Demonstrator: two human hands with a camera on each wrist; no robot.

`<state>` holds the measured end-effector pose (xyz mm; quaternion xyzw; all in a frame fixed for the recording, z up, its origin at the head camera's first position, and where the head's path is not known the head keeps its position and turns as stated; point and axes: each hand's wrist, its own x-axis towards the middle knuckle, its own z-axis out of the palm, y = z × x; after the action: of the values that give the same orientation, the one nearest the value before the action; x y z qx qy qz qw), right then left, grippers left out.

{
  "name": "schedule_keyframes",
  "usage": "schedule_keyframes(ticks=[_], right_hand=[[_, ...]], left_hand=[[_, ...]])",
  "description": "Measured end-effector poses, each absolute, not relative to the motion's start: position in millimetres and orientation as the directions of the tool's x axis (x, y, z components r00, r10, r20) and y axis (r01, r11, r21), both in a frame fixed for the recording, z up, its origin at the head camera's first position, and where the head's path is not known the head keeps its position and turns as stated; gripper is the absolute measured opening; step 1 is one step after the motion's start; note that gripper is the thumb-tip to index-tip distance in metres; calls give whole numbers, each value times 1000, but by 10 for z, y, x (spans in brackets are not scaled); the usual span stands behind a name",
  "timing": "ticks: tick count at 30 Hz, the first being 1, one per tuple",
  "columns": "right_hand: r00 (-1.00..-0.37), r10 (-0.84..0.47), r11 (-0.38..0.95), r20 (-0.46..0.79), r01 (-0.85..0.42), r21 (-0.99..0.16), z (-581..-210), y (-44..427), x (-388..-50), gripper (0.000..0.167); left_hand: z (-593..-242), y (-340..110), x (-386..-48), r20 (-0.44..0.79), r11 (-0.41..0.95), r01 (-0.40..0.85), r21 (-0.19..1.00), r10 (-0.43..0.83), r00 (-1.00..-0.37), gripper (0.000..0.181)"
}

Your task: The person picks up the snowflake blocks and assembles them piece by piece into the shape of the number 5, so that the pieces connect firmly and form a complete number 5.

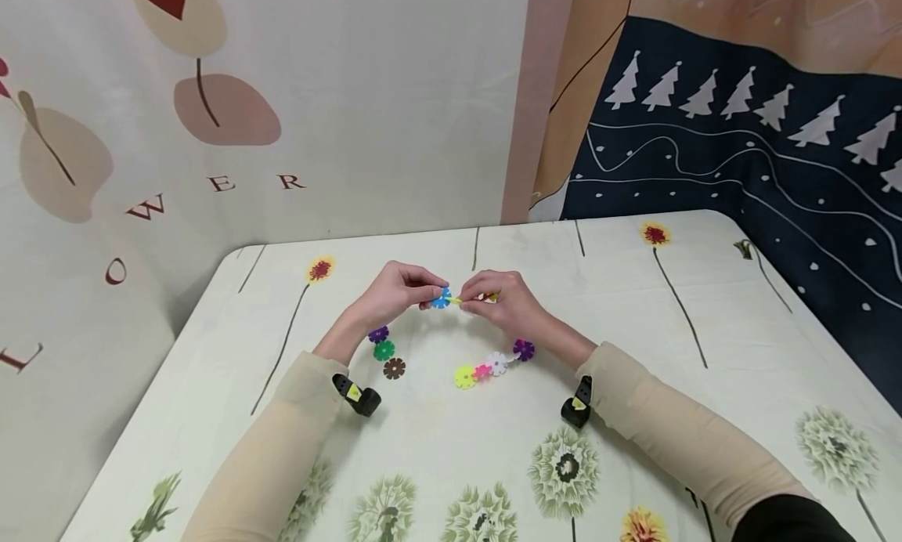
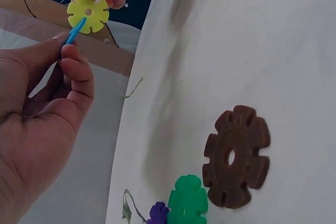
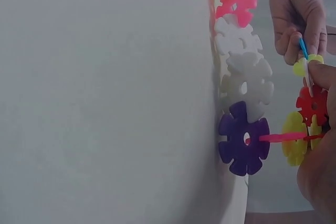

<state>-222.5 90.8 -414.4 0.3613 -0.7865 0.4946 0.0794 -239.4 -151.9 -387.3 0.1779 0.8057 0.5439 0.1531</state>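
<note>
Near the far middle of the table, my left hand (image 1: pixel 396 293) pinches a blue notched plastic snowflake disc (image 1: pixel 441 298) between thumb and fingers. Facing it, my right hand (image 1: pixel 509 301) pinches a yellow snowflake disc (image 2: pixel 76 12). The blue edge meets the yellow rim; whether their slots interlock, I cannot tell. From the right hand runs a linked chain with red (image 3: pixel 310 106), yellow (image 3: pixel 292 137), pink and purple discs (image 3: pixel 233 153), then white (image 3: pixel 257 80), pink (image 3: pixel 244 3) and yellow ones (image 1: pixel 465 377). My fingers cover parts of it.
Below the left hand are purple (image 1: pixel 378 334), green (image 1: pixel 384 350) and brown discs (image 1: pixel 395 368) in a row; how they join is unclear. A flower-print cloth (image 1: pixel 423 448) covers the table, with a fabric backdrop (image 1: pixel 395 119) behind it.
</note>
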Motion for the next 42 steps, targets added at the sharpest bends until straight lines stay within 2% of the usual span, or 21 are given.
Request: schedule_keyframes(ticks=[8, 14, 26, 42], right_hand=[[-785, -469, 331, 405, -582, -743, -4120, 930, -2224, 15], [-778, -471, 378, 415, -603, -702, -4137, 918, -2217, 27], [-749, -481, 495, 456, -661, -564, -4112, 820, -2193, 32], [-769, -414, 545, 488, -638, -544, -4155, 670, -2165, 30]], left_hand=[[-3893, -1508, -2400, -67, 381, 107, 918, 416, -907, 20], [-3920, -1539, -2396, -81, 383, 73, 921, 371, -925, 20], [-3931, -1550, -2417, -87, 341, 47, 939, 366, -926, 21], [-3938, -1510, -2367, -114, 271, -7, 963, 381, -918, 22]])
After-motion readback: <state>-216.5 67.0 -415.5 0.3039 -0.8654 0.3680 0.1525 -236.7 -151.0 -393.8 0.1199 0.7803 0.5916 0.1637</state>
